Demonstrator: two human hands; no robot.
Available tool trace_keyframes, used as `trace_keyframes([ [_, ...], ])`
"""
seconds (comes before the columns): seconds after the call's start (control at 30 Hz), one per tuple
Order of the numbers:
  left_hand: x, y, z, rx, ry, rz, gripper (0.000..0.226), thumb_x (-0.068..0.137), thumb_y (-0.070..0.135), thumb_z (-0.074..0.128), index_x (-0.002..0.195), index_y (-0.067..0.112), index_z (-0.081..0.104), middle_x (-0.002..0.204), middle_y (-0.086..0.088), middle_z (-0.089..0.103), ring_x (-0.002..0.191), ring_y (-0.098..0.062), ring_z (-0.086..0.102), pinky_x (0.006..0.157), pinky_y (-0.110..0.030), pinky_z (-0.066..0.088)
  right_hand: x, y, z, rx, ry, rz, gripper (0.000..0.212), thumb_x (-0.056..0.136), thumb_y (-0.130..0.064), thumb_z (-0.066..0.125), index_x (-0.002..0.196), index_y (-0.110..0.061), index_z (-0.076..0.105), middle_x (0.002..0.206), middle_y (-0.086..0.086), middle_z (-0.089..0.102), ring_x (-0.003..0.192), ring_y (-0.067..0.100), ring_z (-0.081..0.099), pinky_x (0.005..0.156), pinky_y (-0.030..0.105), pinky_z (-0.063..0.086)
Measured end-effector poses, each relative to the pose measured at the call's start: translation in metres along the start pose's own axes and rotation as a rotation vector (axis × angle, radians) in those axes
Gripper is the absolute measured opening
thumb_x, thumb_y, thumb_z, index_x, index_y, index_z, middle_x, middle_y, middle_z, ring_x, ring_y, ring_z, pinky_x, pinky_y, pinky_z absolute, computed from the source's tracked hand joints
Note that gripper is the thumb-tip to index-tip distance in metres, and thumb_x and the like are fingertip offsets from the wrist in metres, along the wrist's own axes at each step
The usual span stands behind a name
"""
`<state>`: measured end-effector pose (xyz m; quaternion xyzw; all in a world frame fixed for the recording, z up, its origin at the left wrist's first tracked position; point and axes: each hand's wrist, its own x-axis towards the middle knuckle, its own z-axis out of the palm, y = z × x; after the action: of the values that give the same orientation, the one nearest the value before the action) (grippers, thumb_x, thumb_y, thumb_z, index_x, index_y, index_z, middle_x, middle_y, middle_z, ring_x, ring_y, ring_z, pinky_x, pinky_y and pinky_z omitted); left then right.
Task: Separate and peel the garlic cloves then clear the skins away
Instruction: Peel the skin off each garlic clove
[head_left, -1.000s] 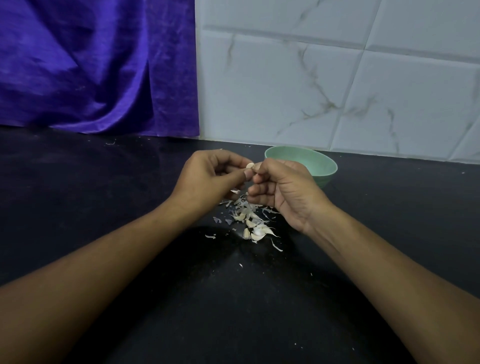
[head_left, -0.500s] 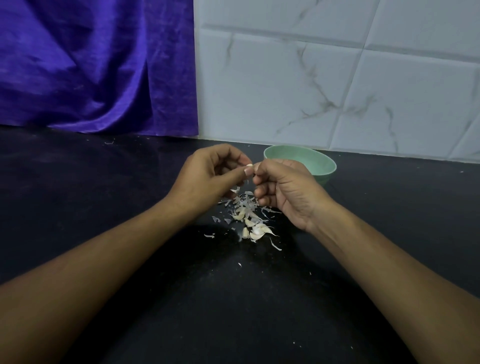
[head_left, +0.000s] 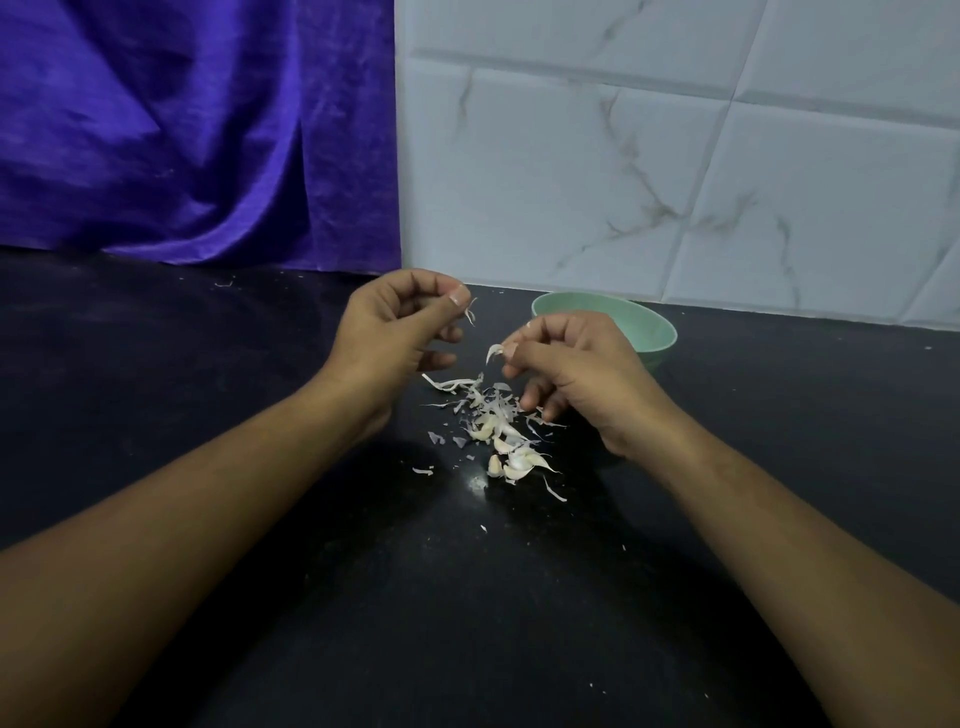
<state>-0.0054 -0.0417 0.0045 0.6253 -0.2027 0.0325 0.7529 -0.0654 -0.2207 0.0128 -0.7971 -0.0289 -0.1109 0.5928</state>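
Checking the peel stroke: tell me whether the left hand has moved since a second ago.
Yes. The left hand has drawn leftward, away from the green bowl and the right hand.

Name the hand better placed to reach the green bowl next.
Right. The right hand sits just before the bowl, pinching what looks like the clove; the left hand is farther off, pinching a skin strip.

Dim, cool light from overhead leaves my black counter (head_left: 156, 395) murky, with a faint glare spot (head_left: 475, 483), soft shadows under my forearms (head_left: 218, 519), and wide-angle bending at the edges.
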Motion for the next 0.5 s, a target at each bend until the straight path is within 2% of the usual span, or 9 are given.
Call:
trace_keyframes([
  [0.13,-0.0009,-0.0001,0.0005,0.027,0.004,-0.014,0.014,0.094,0.016,0.075,0.104,0.010,0.069,0.082,0.001,0.072,0.070,-0.008,0.065,0.059,-0.024,0.058,0.0027,0.0035,-0.0015,-0.152,0.001,-0.042,0.013,0.101,-0.014,0.063,0.090,-0.012,0.069,0.080,0.006,0.073,0.049,0.016,0.066,0.041,0.024,0.044],
  [0.23,-0.0012,-0.0001,0.0001,0.041,-0.002,-0.026,0.013,0.094,0.016,0.075,0.104,0.010,0.070,0.084,0.000,0.072,0.070,-0.008,0.066,0.059,-0.024,0.059,0.0022,0.0048,-0.0023,-0.213,0.023,-0.094,0.010,0.096,-0.014,0.071,0.088,-0.009,0.071,0.075,0.006,0.070,0.050,0.015,0.068,0.042,0.026,0.046],
  [0.4,-0.0024,-0.0009,0.0024,0.068,-0.023,-0.033,0.019,0.093,0.016,0.076,0.108,0.005,0.069,0.086,-0.004,0.072,0.071,-0.009,0.067,0.058,-0.024,0.059,0.0019,0.0043,-0.0023,-0.203,0.044,-0.098,0.016,0.086,-0.012,0.082,0.081,-0.009,0.067,0.069,0.008,0.070,0.051,0.018,0.068,0.041,0.025,0.046],
  [0.5,-0.0031,-0.0013,0.0032,0.081,-0.043,-0.039,0.024,0.092,0.016,0.076,0.110,0.002,0.069,0.083,-0.003,0.072,0.071,-0.010,0.067,0.057,-0.023,0.058,0.0004,0.0020,-0.0022,-0.201,0.057,-0.134,0.019,0.085,-0.017,0.084,0.086,-0.008,0.067,0.069,0.005,0.070,0.052,0.021,0.069,0.042,0.027,0.049],
])
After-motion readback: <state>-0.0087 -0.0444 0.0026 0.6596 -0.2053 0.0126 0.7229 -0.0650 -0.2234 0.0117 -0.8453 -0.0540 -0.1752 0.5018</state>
